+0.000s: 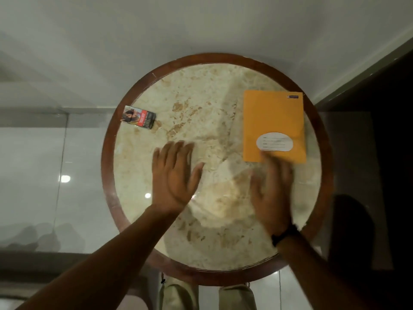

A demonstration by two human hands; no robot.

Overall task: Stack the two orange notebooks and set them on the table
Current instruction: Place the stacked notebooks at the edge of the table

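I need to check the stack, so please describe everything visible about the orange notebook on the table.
The notebook has a plain orange, paper-like cover with a white oval name label near its closer edge and a small dark logo at its far right corner. It is closed and lies flat on the right side of the round marble table, near the wooden rim. Only one cover shows, so a second notebook beneath cannot be confirmed. The blurred right hand overlaps its near edge with its fingers; contact is unclear.

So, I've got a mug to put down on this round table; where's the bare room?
The far middle is free, between the small box at the left rim and the orange notebook on the right. The near part of the table is bare too. It is crowded mid-table: left hand, right hand at the notebook's near edge.
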